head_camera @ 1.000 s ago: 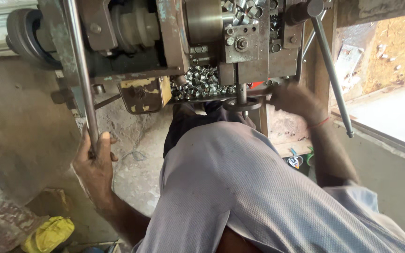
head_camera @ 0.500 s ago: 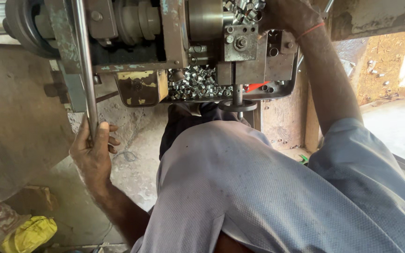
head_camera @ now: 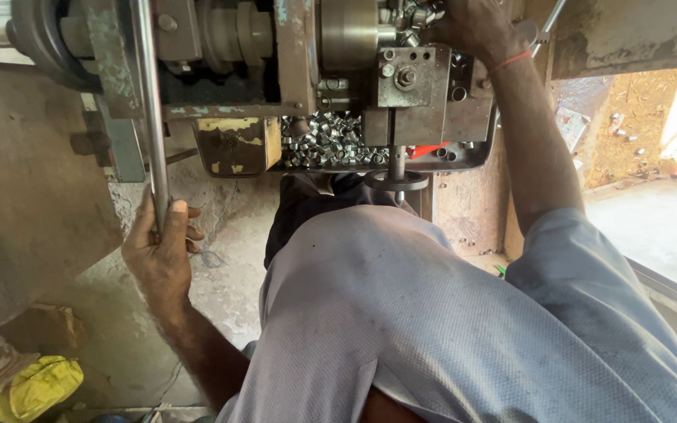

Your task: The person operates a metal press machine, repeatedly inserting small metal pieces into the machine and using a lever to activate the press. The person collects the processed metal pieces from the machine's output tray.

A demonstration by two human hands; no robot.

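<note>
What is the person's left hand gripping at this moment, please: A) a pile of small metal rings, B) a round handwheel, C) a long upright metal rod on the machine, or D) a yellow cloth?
C: the left hand is wrapped around the long upright metal rod, while the right hand is up at the top of the machine, apart from it.

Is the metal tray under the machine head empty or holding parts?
Holding parts: the metal tray carries a heap of small shiny metal rings, piled left of the vertical spindle; its right end shows something orange.
</note>
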